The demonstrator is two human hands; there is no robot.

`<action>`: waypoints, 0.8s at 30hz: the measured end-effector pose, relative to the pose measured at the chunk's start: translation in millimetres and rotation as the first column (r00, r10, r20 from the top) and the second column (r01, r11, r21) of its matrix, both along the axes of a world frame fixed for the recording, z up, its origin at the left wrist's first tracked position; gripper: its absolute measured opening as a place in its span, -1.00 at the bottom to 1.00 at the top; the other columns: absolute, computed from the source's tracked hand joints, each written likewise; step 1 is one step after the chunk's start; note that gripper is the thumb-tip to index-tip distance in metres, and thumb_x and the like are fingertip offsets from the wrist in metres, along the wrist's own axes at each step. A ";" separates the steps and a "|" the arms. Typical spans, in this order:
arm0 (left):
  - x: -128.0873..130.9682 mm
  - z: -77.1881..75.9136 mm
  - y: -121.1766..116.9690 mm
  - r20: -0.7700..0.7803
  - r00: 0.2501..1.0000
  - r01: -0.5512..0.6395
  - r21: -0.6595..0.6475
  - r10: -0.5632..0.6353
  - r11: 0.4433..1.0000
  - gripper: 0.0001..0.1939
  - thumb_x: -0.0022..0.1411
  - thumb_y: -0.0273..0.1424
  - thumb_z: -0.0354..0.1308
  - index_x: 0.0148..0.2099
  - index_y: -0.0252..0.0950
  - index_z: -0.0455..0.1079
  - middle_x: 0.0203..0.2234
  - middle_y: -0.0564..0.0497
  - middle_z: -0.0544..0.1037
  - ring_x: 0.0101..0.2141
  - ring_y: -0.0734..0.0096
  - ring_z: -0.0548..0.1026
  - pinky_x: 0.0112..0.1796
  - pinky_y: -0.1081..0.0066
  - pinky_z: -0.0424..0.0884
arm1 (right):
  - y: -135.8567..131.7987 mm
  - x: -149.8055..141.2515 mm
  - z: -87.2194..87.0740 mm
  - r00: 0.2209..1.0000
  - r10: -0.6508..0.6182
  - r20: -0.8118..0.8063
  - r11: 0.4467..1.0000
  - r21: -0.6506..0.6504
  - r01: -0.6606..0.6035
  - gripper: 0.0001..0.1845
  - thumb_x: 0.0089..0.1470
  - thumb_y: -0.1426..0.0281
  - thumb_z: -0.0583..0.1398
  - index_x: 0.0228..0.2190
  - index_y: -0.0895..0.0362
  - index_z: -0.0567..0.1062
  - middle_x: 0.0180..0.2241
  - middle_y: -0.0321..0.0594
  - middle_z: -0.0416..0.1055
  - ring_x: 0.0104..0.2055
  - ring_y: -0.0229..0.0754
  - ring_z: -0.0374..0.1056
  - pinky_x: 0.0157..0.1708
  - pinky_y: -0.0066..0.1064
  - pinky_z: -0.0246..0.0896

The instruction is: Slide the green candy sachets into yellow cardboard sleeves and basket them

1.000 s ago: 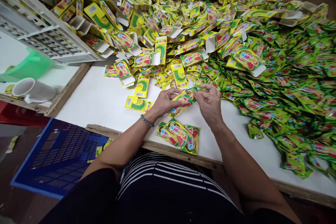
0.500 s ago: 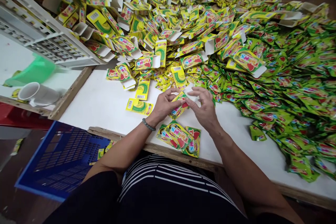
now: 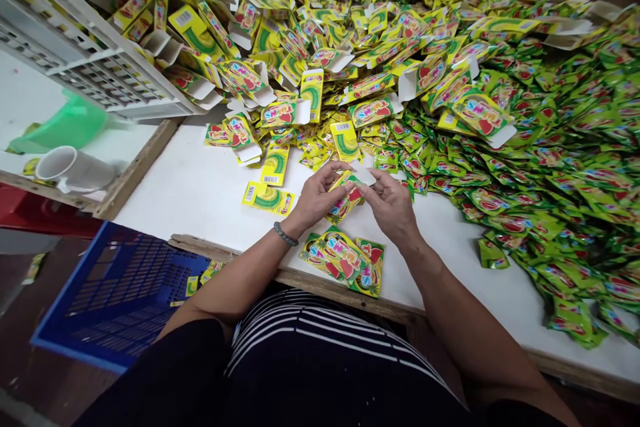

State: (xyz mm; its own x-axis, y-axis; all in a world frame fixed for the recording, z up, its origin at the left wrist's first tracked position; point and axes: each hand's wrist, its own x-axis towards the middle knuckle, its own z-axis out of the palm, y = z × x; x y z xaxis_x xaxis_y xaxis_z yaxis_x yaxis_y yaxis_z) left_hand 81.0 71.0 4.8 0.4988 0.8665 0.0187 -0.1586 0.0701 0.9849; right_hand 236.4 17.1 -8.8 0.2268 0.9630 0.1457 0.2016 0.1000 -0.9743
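Observation:
Between my hands is a small yellow-green candy box [image 3: 342, 205] with a white end flap [image 3: 363, 173] standing out at its top. My left hand [image 3: 318, 196] is closed around the box's left side, thumb across its front. The fingers of my right hand [image 3: 393, 205] pinch at the flap end. Just below lie several printed boxes [image 3: 345, 257], overlapping near the table's front edge. To the left, a yellow box [image 3: 269, 199] rests flat beside another box [image 3: 275, 163]. Behind my hands a yellow box [image 3: 345, 141] leans on the pile.
Yellow boxes with open flaps [image 3: 245, 77] heap across the back. Green sachets [image 3: 560, 180] cover the right side of the white table [image 3: 200, 213]. A white crate [image 3: 107, 57] stands tilted at left, near a white mug [image 3: 75, 169]. A blue basket [image 3: 113, 307] sits below the edge.
My right fingers have drawn in from spread above the box to a pinch at its flap end. The white flap shows more plainly. The view has shifted slightly.

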 end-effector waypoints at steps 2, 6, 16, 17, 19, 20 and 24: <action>0.7 1.5 -1.2 0.020 0.999 -0.030 -0.086 0.032 0.996 -0.44 0.03 -0.17 0.40 -0.04 -0.23 0.22 -0.47 0.15 0.48 -0.53 0.58 0.39 -0.47 0.54 0.28 | -1.3 1.4 4.1 0.999 -0.005 0.046 1.000 0.028 0.004 -0.68 0.11 0.16 0.25 -0.16 0.06 0.60 -0.17 -0.18 0.61 -0.23 -0.14 0.49 -0.17 -0.25 0.41; 0.6 2.4 -3.1 0.003 0.998 -0.067 -0.129 0.068 0.989 -0.40 -0.04 -0.20 0.44 -0.06 -0.23 0.20 -0.53 0.19 0.47 -0.59 0.62 0.35 -0.52 0.57 0.23 | -2.4 3.8 8.6 1.000 0.007 0.026 1.000 0.011 -0.008 -0.77 0.11 0.20 0.25 -0.29 0.06 0.65 -0.27 -0.23 0.61 -0.26 -0.15 0.47 -0.19 -0.26 0.38; -0.1 10.4 -3.7 -0.050 0.998 0.030 -0.153 -0.038 0.988 -0.42 -0.05 -0.24 0.45 -0.04 -0.28 0.29 -0.57 0.19 0.45 -0.65 0.66 0.28 -0.59 0.57 0.13 | 4.1 14.9 6.0 0.947 -0.043 -0.318 0.978 -0.206 -0.025 -0.71 -0.20 0.15 0.43 -0.49 0.08 0.59 -0.51 -0.29 0.54 -0.47 -0.23 0.40 -0.38 -0.32 0.36; -0.7 11.3 -3.6 -0.059 0.997 0.043 -0.151 -0.052 0.988 -0.42 -0.04 -0.24 0.45 -0.04 -0.28 0.30 -0.58 0.19 0.45 -0.65 0.66 0.28 -0.59 0.57 0.13 | 3.7 16.5 6.6 0.948 -0.039 -0.315 0.976 -0.214 -0.031 -0.72 -0.20 0.15 0.43 -0.50 0.08 0.60 -0.52 -0.29 0.54 -0.47 -0.23 0.39 -0.39 -0.33 0.35; -2.1 12.3 -3.6 -0.081 0.995 0.055 -0.139 -0.066 0.989 -0.45 -0.03 -0.23 0.45 -0.05 -0.30 0.33 -0.59 0.19 0.42 -0.64 0.66 0.28 -0.59 0.56 0.13 | 2.5 18.4 8.0 0.959 -0.019 -0.283 0.977 -0.207 -0.042 -0.74 -0.16 0.16 0.41 -0.49 0.08 0.61 -0.51 -0.28 0.55 -0.47 -0.23 0.39 -0.40 -0.34 0.33; -2.6 12.6 -3.6 -0.093 0.993 0.055 -0.128 -0.067 0.990 -0.47 -0.02 -0.22 0.44 -0.06 -0.30 0.35 -0.60 0.19 0.41 -0.64 0.66 0.28 -0.59 0.56 0.13 | 2.0 18.9 8.4 0.964 -0.003 -0.264 0.979 -0.196 -0.051 -0.75 -0.14 0.16 0.40 -0.48 0.08 0.62 -0.50 -0.26 0.56 -0.46 -0.23 0.39 -0.40 -0.35 0.32; -3.4 12.8 -3.0 -0.117 0.990 0.068 -0.096 -0.080 0.993 -0.50 -0.02 -0.24 0.45 -0.08 -0.31 0.39 -0.59 0.17 0.41 -0.63 0.67 0.28 -0.57 0.55 0.16 | 2.9 20.2 8.8 0.952 0.004 -0.306 0.980 -0.188 -0.064 -0.70 -0.18 0.11 0.42 -0.48 0.08 0.62 -0.52 -0.26 0.54 -0.50 -0.23 0.35 -0.45 -0.35 0.28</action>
State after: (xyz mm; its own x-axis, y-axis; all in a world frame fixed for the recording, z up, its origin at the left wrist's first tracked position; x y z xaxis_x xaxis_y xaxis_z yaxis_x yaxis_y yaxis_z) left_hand 77.6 68.0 17.6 0.5554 0.8224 -0.1230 -0.0303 0.1679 0.9853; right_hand 256.6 20.0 -0.1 0.1975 0.9736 -0.1147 -0.1059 -0.0951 -0.9898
